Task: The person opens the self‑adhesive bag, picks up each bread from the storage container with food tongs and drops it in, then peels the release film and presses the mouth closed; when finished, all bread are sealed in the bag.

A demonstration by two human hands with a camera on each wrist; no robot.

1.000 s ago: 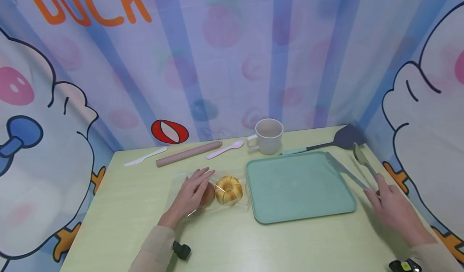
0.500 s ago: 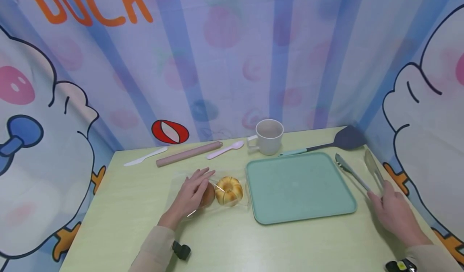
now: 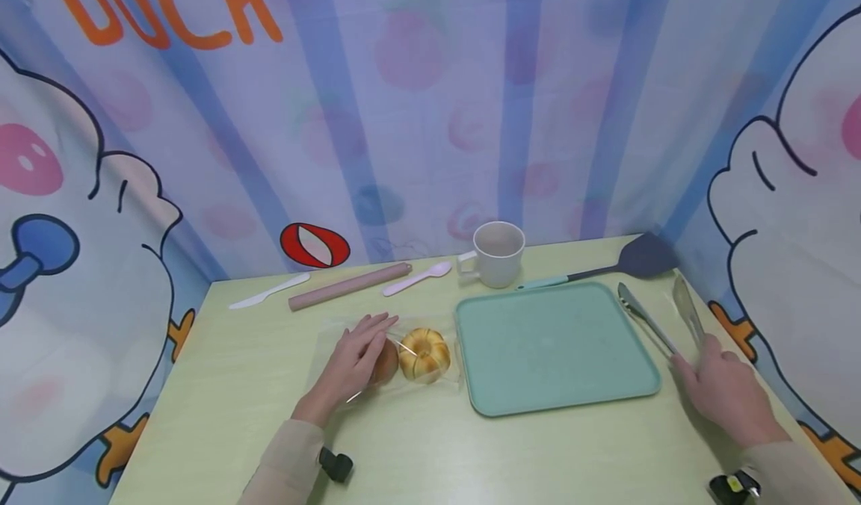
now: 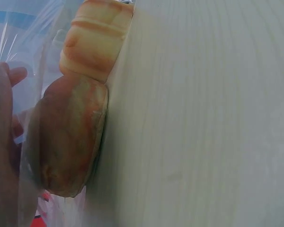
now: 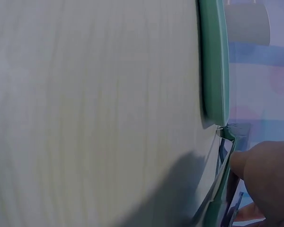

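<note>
My left hand [image 3: 355, 357] lies over the left side of a clear plastic bag [image 3: 327, 335], its fingers fairly straight across a brown bun [image 3: 386, 363]. Beside that bun, in the same bag, is a golden ring-shaped bread [image 3: 425, 354]. The left wrist view has the brown bun [image 4: 71, 137] and the paler bread [image 4: 97, 40] close up under the film. On the right, my right hand [image 3: 726, 393] grips a pair of metal tongs [image 3: 649, 317] by the handle end. The two tong arms are spread apart and point toward the back of the table.
A green tray [image 3: 558, 348] lies between the bread and the tongs. Along the back are a white knife [image 3: 269, 291], a pinkish rolling pin [image 3: 350, 287], a pink spoon [image 3: 418, 278], a light mug [image 3: 498, 255] and a dark-headed turner [image 3: 646, 256]. Printed curtains stand behind.
My right hand has turned the tongs over, so the left arm now shows its narrow side, and has then drifted slightly left. The left hand and the bread have stayed put.
</note>
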